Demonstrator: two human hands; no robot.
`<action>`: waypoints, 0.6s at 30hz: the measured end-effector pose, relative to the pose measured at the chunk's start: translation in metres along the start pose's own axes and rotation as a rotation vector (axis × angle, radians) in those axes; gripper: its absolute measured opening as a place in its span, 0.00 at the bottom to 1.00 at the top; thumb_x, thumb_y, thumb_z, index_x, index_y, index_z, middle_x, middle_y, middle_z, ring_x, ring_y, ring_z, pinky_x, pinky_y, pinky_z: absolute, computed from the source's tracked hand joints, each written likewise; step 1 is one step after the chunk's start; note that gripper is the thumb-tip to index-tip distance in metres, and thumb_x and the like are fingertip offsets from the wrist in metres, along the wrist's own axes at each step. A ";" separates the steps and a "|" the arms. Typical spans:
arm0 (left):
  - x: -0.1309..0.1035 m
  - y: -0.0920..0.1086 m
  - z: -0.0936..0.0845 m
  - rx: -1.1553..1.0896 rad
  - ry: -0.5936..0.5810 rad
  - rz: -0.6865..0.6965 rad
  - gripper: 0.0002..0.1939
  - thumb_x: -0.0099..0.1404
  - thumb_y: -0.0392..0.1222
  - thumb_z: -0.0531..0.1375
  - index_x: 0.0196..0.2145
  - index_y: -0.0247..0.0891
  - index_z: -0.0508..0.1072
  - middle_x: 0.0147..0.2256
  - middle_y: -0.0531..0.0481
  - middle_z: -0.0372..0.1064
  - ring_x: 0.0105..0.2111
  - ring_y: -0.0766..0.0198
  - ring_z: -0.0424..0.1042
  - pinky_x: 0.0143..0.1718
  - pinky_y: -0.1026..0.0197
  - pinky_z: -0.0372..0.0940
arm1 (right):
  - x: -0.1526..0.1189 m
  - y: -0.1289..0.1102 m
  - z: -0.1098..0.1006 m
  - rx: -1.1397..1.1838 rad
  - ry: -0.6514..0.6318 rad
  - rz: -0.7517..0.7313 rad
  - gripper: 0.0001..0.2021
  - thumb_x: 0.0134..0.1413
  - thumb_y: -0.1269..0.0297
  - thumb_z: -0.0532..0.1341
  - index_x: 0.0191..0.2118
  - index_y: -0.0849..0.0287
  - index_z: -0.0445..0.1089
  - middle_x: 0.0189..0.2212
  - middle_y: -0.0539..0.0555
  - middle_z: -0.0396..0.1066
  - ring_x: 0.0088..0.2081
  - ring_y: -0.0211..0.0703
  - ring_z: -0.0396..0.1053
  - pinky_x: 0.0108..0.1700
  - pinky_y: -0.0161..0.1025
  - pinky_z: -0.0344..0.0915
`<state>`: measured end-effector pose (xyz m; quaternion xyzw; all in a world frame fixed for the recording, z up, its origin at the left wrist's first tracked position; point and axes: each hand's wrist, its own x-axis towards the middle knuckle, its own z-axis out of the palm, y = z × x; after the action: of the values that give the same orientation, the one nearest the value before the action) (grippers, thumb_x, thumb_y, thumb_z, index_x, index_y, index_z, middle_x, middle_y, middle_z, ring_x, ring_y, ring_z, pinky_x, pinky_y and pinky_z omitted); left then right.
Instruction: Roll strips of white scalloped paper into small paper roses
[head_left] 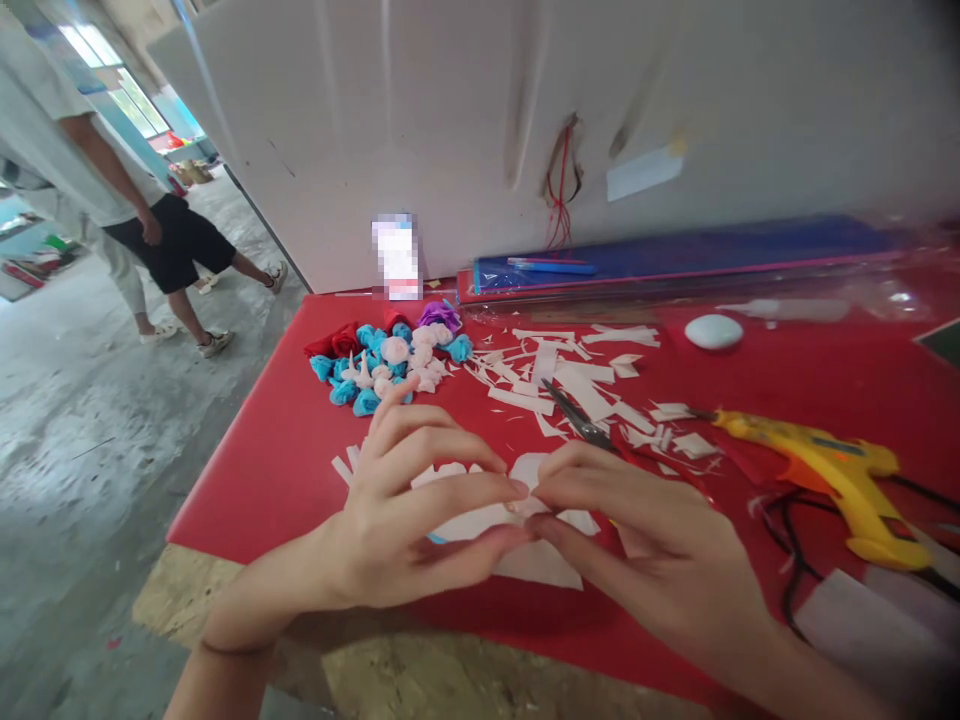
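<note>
Near the front of the red table, my left hand (397, 510) and my right hand (660, 540) meet fingertip to fingertip. Thumb and forefinger of each pinch what looks like a small white paper piece (516, 507), mostly hidden by the fingers. Beneath them lie white paper cutouts (480, 520), partly covered by my left hand. Just beyond my right hand are scissors (577, 415) with dark blades, their handles hidden. Paper roses (394, 350) in blue, white, red and purple are heaped beyond my left hand.
White paper scraps (585, 385) litter the middle of the red table (247, 470). To the right lies a yellow glue gun (832, 470) with a black cord. A white egg-shaped object (713, 332), a blue pen (555, 266) and a blurred-out upright panel (397, 258) sit farther back. People (112, 180) walk at left.
</note>
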<state>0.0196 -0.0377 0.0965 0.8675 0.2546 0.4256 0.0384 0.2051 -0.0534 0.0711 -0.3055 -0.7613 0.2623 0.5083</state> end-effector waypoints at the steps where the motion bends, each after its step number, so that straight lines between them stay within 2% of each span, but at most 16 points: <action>1: 0.000 0.001 0.000 0.068 0.010 0.019 0.04 0.58 0.37 0.61 0.34 0.39 0.71 0.30 0.52 0.72 0.34 0.63 0.66 0.51 0.50 0.61 | 0.000 -0.001 0.000 -0.013 -0.002 0.002 0.07 0.52 0.77 0.59 0.31 0.58 0.68 0.22 0.48 0.70 0.26 0.35 0.67 0.26 0.30 0.68; 4: -0.003 0.005 0.002 0.174 0.017 0.055 0.04 0.57 0.35 0.62 0.32 0.41 0.72 0.29 0.54 0.72 0.34 0.63 0.65 0.55 0.47 0.58 | 0.001 -0.003 0.000 -0.050 -0.012 0.014 0.07 0.52 0.78 0.58 0.30 0.58 0.69 0.21 0.49 0.70 0.24 0.35 0.67 0.25 0.30 0.68; 9: -0.006 0.005 0.003 0.201 0.078 0.083 0.08 0.60 0.32 0.60 0.29 0.46 0.73 0.27 0.57 0.71 0.33 0.65 0.65 0.58 0.48 0.57 | -0.001 -0.006 0.000 -0.047 -0.034 0.061 0.07 0.52 0.76 0.59 0.29 0.57 0.70 0.22 0.50 0.71 0.24 0.36 0.68 0.25 0.31 0.68; 14: -0.009 0.004 -0.006 0.252 0.036 0.176 0.06 0.59 0.34 0.61 0.30 0.46 0.74 0.26 0.58 0.71 0.32 0.64 0.65 0.58 0.46 0.57 | -0.003 -0.007 0.001 0.075 -0.018 0.188 0.06 0.52 0.71 0.61 0.26 0.57 0.71 0.20 0.49 0.71 0.22 0.36 0.68 0.23 0.31 0.67; 16: -0.010 0.005 -0.009 0.232 0.016 0.138 0.06 0.58 0.37 0.62 0.29 0.49 0.74 0.25 0.58 0.71 0.31 0.64 0.66 0.58 0.43 0.57 | -0.003 -0.008 0.002 0.147 -0.032 0.252 0.06 0.51 0.70 0.61 0.25 0.58 0.71 0.20 0.49 0.71 0.22 0.36 0.69 0.24 0.30 0.67; 18: -0.009 0.007 -0.012 0.154 -0.013 0.025 0.06 0.58 0.39 0.63 0.30 0.52 0.74 0.25 0.59 0.72 0.30 0.64 0.67 0.57 0.41 0.57 | -0.002 -0.009 0.001 0.214 -0.055 0.312 0.08 0.52 0.69 0.62 0.23 0.58 0.71 0.20 0.49 0.72 0.22 0.36 0.70 0.25 0.30 0.67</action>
<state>0.0086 -0.0505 0.0997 0.8737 0.2754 0.3996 -0.0324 0.2030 -0.0611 0.0754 -0.3570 -0.6860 0.4256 0.4700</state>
